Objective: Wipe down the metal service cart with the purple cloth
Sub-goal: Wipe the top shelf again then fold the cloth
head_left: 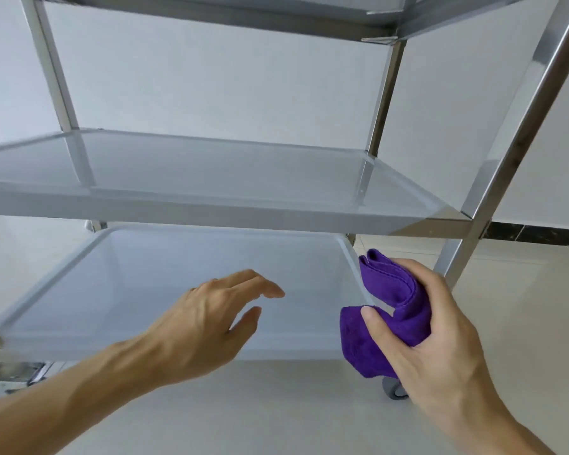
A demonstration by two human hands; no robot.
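Two hands, right hand [440,326] gripping purple cloth [388,310]

No text, label, brand mark, number or sign can be read anywhere in my view: none on the metal service cart [211,205] and none on the purple cloth [388,310] that I hold.
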